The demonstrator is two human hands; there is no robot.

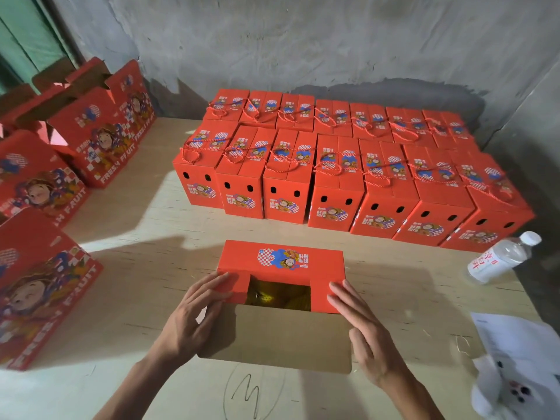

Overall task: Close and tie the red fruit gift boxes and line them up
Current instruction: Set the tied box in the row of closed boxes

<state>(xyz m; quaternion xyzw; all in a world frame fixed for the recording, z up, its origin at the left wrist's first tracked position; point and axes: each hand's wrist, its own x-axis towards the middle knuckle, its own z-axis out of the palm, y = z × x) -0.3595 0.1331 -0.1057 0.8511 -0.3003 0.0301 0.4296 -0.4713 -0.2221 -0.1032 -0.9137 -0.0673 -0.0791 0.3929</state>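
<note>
A red fruit gift box [281, 259] stands in front of me on the wooden table, its top partly open. Yellow fruit [278, 295] shows through the gap. The far lid flap is folded down; the near flap [272, 338] lies open toward me, brown side up. My left hand [194, 313] presses the left side flap down with straight fingers. My right hand [360, 322] presses the right side flap the same way. Behind stand rows of closed, rope-tied red boxes [333, 165].
Several open red boxes [91, 131] stand and lean along the left side. A plastic water bottle [503, 256] lies at the right, beside white paper [515, 338] and a white plush toy [509, 389]. A grey wall backs the table [145, 231].
</note>
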